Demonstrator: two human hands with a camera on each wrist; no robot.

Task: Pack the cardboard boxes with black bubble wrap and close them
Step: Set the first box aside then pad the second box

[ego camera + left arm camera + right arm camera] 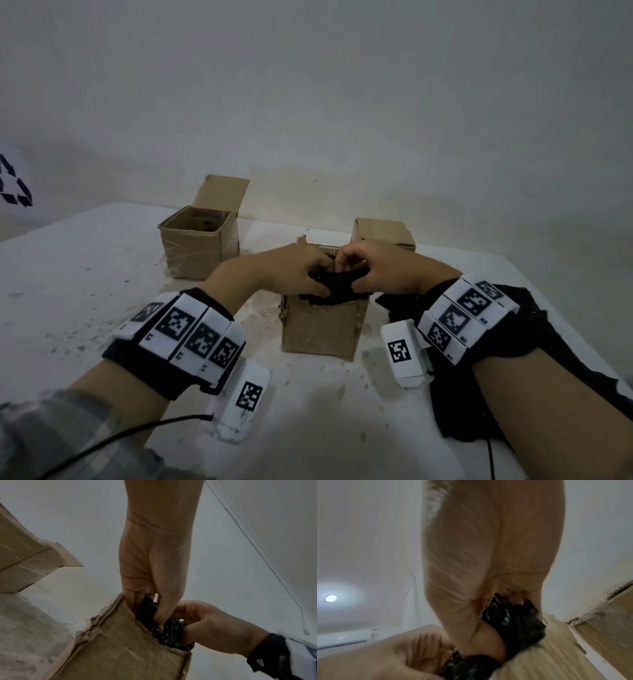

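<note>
A small open cardboard box (320, 329) stands in the middle of the white table (85, 274). Black bubble wrap (337, 289) bulges out of its top. My left hand (310, 274) grips the wrap from the left, fingers down inside the box mouth and thumb on the wrap (169, 632). From the right, my right hand (356, 270) curls its fingers and thumb round the same wad (513, 622). In the left wrist view the left hand (154, 609) and right hand (193, 626) meet above the box's (123, 650) torn edge. The box's inside is hidden.
An open box (200, 245) with its flap raised and something colourful inside stands at the back left. A shut box (385, 231) sits behind my right hand. More black bubble wrap (517, 363) lies on the table under my right forearm. A wall runs behind the table.
</note>
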